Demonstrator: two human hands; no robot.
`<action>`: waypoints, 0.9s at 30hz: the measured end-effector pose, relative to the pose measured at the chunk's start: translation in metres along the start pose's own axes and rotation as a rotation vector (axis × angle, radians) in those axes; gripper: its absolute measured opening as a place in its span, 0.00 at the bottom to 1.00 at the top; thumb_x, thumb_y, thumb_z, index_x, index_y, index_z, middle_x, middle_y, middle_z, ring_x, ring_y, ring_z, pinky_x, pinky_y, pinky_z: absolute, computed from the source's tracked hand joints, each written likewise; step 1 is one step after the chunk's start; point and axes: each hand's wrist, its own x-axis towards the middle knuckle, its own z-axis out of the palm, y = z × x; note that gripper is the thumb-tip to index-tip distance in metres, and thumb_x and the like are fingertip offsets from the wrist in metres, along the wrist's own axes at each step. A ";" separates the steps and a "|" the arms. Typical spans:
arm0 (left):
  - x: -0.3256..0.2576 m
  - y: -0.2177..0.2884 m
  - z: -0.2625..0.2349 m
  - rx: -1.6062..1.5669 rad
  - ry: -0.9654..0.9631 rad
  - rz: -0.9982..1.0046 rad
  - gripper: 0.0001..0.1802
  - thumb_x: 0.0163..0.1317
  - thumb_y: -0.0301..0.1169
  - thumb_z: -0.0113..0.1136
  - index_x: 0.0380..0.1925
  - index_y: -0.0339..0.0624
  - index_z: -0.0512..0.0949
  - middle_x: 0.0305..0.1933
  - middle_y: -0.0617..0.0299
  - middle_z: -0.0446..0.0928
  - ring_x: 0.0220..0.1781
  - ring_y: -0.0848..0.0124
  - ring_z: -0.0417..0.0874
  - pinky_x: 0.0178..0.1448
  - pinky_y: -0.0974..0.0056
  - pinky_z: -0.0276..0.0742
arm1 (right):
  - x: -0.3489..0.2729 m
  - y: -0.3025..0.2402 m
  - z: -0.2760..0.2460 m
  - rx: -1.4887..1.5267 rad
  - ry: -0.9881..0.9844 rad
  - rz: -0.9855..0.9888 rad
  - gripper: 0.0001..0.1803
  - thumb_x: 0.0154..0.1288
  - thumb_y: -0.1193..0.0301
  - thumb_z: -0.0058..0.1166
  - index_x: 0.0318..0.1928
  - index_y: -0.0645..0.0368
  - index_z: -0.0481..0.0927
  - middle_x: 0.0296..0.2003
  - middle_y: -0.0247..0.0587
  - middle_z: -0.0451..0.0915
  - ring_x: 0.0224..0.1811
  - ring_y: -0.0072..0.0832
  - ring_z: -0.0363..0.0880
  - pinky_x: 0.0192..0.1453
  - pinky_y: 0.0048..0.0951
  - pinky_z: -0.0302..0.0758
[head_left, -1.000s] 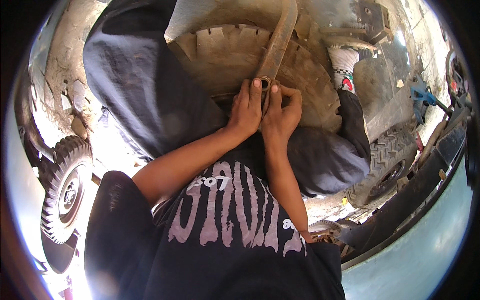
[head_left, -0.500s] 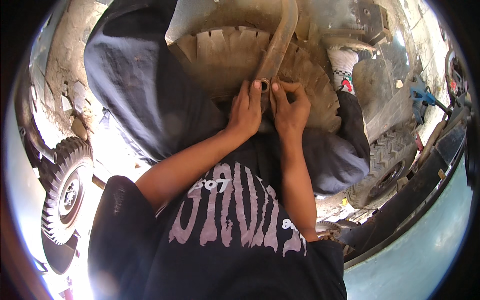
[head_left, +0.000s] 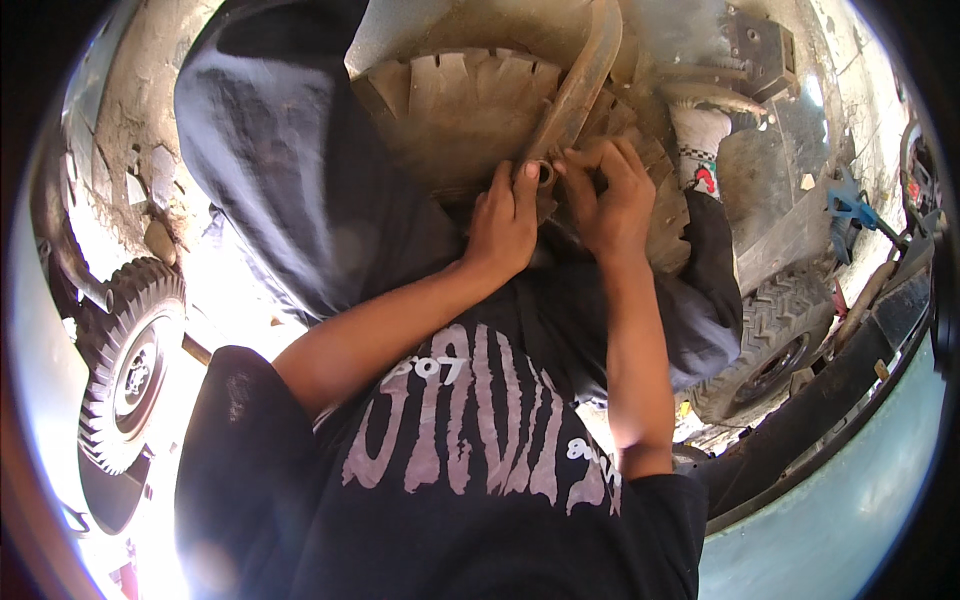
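A rusty, bent metal bar (head_left: 580,92) lies slanting across a large worn tyre (head_left: 470,100) between my legs. At its near end is a round eye with a ring-like bushing (head_left: 546,174). My left hand (head_left: 508,222) grips this end from the left, thumb pressed beside the ring. Just right of the eye is my right hand (head_left: 618,205), its fingers curled and thumb and forefinger pinched close to the bar. Whatever that pinch holds, if anything, is too small to make out.
A blue metal tool (head_left: 850,205) lies at the right. Treaded wheels stand at the left (head_left: 135,365) and right (head_left: 775,345). A dark metal block (head_left: 760,55) sits at the far right. A light blue panel (head_left: 850,480) curves along the lower right.
My right hand has drawn away from the ring, to the right, and its fingers have curled more. My left hand stays on the bar's end; the whole view has shifted slightly.
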 end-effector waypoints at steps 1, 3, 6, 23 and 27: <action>0.003 -0.001 0.001 0.006 -0.001 0.025 0.32 0.85 0.56 0.42 0.48 0.32 0.73 0.42 0.28 0.82 0.49 0.26 0.82 0.53 0.37 0.75 | 0.005 0.001 0.000 -0.001 0.002 -0.039 0.08 0.62 0.75 0.75 0.38 0.60 0.87 0.37 0.44 0.86 0.37 0.42 0.87 0.44 0.37 0.81; 0.002 -0.003 0.002 0.015 0.008 0.039 0.33 0.86 0.57 0.41 0.48 0.32 0.73 0.42 0.28 0.83 0.50 0.27 0.82 0.54 0.37 0.75 | 0.011 -0.005 0.002 0.068 -0.038 0.009 0.08 0.62 0.75 0.75 0.39 0.60 0.88 0.37 0.44 0.87 0.39 0.42 0.88 0.44 0.37 0.81; 0.001 0.000 0.001 0.026 0.024 0.020 0.33 0.86 0.57 0.41 0.49 0.31 0.73 0.43 0.28 0.83 0.51 0.27 0.82 0.54 0.36 0.75 | 0.012 -0.008 0.001 0.059 -0.070 0.038 0.07 0.62 0.76 0.74 0.40 0.60 0.88 0.37 0.44 0.88 0.40 0.41 0.89 0.44 0.36 0.82; 0.003 -0.007 0.003 0.064 0.015 0.050 0.32 0.85 0.56 0.40 0.49 0.32 0.73 0.42 0.25 0.81 0.50 0.24 0.80 0.54 0.33 0.73 | -0.019 0.007 0.018 0.144 0.152 0.025 0.07 0.62 0.77 0.75 0.37 0.61 0.86 0.33 0.45 0.83 0.34 0.40 0.85 0.39 0.36 0.79; 0.002 -0.002 0.000 0.037 0.005 0.033 0.32 0.85 0.56 0.40 0.48 0.32 0.73 0.42 0.25 0.81 0.50 0.24 0.80 0.53 0.34 0.74 | -0.013 0.006 0.018 0.122 0.139 0.046 0.08 0.62 0.76 0.76 0.36 0.61 0.86 0.33 0.44 0.82 0.33 0.39 0.84 0.38 0.37 0.79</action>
